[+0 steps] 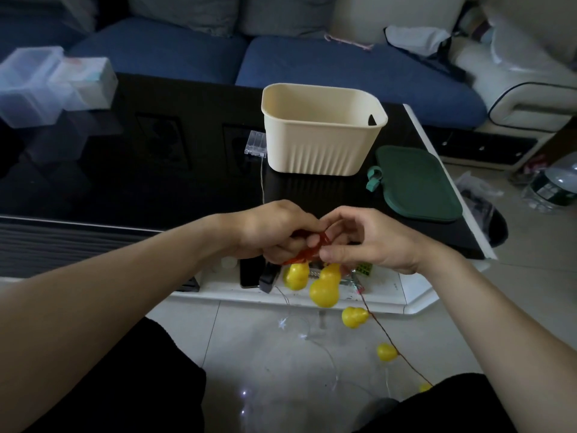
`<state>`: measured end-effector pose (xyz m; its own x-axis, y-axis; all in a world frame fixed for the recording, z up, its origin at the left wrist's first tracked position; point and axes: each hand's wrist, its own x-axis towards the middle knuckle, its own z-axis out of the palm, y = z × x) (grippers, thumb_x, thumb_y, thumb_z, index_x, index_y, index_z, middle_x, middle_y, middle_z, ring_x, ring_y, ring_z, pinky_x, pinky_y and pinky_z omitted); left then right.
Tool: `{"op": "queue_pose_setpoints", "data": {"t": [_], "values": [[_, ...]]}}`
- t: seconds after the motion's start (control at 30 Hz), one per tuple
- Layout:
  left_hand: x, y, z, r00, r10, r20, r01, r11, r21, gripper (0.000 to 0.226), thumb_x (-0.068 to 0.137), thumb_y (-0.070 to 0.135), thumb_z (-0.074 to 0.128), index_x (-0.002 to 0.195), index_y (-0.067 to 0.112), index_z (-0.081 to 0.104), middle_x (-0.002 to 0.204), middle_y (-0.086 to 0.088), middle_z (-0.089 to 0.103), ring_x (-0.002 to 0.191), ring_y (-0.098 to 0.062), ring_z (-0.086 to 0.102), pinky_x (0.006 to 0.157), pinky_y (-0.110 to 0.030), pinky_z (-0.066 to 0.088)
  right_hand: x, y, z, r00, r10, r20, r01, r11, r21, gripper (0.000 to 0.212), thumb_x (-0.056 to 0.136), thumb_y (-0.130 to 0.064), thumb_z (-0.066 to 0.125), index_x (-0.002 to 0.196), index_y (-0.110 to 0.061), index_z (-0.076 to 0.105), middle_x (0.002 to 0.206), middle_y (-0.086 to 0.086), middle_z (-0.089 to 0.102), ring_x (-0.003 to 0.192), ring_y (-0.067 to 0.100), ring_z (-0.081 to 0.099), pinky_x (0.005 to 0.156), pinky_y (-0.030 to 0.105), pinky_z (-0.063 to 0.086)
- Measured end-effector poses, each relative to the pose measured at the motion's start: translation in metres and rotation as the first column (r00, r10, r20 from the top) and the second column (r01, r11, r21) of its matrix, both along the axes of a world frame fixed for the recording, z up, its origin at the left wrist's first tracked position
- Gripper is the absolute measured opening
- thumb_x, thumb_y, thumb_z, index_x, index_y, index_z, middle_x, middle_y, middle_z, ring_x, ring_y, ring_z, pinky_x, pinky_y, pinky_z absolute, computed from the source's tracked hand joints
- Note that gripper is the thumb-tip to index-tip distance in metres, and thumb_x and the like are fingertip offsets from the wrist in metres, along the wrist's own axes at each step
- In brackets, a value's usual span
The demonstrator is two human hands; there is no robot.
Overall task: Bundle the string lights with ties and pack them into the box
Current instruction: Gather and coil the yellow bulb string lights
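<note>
My left hand [274,232] and my right hand [371,239] meet over the table's front edge, both pinching a gathered red-brown wire [315,245] of a string of yellow gourd-shaped lights [324,287]. Several gourds hang below my hands and trail along the wire toward my right knee. A second string of small white star lights [282,323] lies on the floor, lit. Its thin wire runs up to a clear battery case [256,143] on the table. The cream ribbed box [321,132] stands open beyond my hands, with its green lid [415,182] lying to its right.
The black glass table [140,170] has a white lower shelf [381,295] holding a phone and small items. Clear plastic containers [46,85] sit at the far left. A blue sofa [312,64] is behind. Bags and a water bottle [552,189] are on the floor at right.
</note>
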<state>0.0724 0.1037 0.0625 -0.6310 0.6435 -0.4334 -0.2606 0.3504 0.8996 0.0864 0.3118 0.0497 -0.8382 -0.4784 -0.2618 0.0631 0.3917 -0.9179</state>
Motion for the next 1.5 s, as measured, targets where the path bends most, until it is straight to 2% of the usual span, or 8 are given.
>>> {"op": "queue_pose_setpoints", "data": {"t": [0.27,0.57,0.73,0.93,1.0,1.13,1.3,1.5], "values": [[-0.013,-0.009,0.005,0.955,0.260,0.145,-0.277,0.955,0.107,0.042,0.102,0.031,0.039,0.062,0.019,0.042,0.045,0.005,0.020,0.035,-0.009,0.015,0.040,-0.024,0.008,-0.006,0.025,-0.005,0.991,0.003,0.130,-0.024,0.986,0.162,0.034,0.076,-0.036,0.074,0.091,-0.006,0.070,0.077,0.010,0.073,0.072,0.018,0.068,0.076,0.034,0.054],[-0.014,-0.007,0.001,0.884,0.421,0.202,-0.439,0.897,0.051,0.038,0.103,0.030,0.036,0.067,0.019,0.040,0.046,0.005,0.027,0.034,-0.009,0.021,0.038,-0.020,0.017,-0.011,0.028,-0.002,0.929,-0.309,-0.203,0.346,0.921,0.179,0.020,0.090,-0.030,0.072,0.088,-0.011,0.070,0.061,-0.001,0.063,0.058,0.011,0.061,0.062,0.027,0.052],[-0.015,-0.005,0.004,0.828,0.460,0.320,-0.532,0.824,0.193,0.028,0.100,0.023,0.042,0.074,0.014,0.049,0.057,0.001,0.042,0.046,-0.012,0.036,0.049,-0.021,0.031,-0.004,0.003,-0.007,0.968,-0.106,-0.230,0.172,0.942,0.289,0.006,0.095,-0.022,0.067,0.093,-0.024,0.073,0.070,-0.010,0.069,0.063,0.003,0.064,0.063,0.023,0.050],[-0.014,0.000,0.005,0.838,0.428,0.338,-0.528,0.792,0.305,0.009,0.095,0.008,0.054,0.088,0.006,0.060,0.071,-0.004,0.063,0.063,-0.015,0.064,0.059,-0.023,0.055,0.006,-0.027,-0.012,0.915,0.133,-0.380,0.084,0.860,0.503,0.032,0.096,-0.008,0.056,0.121,-0.021,0.071,0.098,-0.007,0.059,0.078,-0.001,0.057,0.070,0.008,0.038],[-0.013,0.001,0.002,0.816,0.453,0.360,-0.564,0.762,0.318,0.009,0.096,0.007,0.055,0.094,0.001,0.062,0.078,-0.008,0.069,0.073,-0.018,0.070,0.069,-0.025,0.059,0.009,-0.032,-0.009,0.902,0.089,-0.423,0.130,0.877,0.462,0.027,0.095,-0.009,0.059,0.115,-0.020,0.073,0.085,-0.008,0.064,0.067,-0.005,0.058,0.062,0.007,0.042],[-0.014,0.004,0.000,0.779,0.484,0.399,-0.622,0.682,0.385,0.009,0.097,0.001,0.052,0.102,-0.002,0.058,0.089,-0.016,0.074,0.083,-0.024,0.075,0.074,-0.028,0.061,0.013,-0.036,-0.005,0.889,-0.102,-0.446,0.244,0.930,0.276,0.012,0.083,-0.006,0.073,0.084,-0.017,0.069,0.071,-0.001,0.072,0.066,0.008,0.068,0.071,0.034,0.058],[-0.015,0.007,-0.003,0.784,0.520,0.339,-0.619,0.690,0.375,0.007,0.098,0.001,0.051,0.104,-0.001,0.055,0.108,-0.027,0.068,0.094,-0.033,0.070,0.093,-0.042,0.056,0.014,-0.037,-0.002,0.817,-0.194,-0.543,0.331,0.929,0.165,0.034,0.077,-0.007,0.079,0.064,-0.021,0.052,0.066,0.000,0.072,0.065,0.012,0.071,0.062,0.033,0.056],[-0.003,0.014,-0.009,0.901,0.403,0.160,-0.432,0.863,0.261,0.018,0.098,0.002,0.045,0.089,0.002,0.060,0.073,-0.009,0.059,0.066,-0.019,0.058,0.063,-0.028,0.053,0.015,-0.037,-0.001,0.729,-0.132,-0.672,0.300,0.944,0.139,0.044,0.079,-0.007,0.080,0.056,-0.027,0.048,0.058,-0.006,0.061,0.055,0.004,0.058,0.053,0.014,0.041]]}}
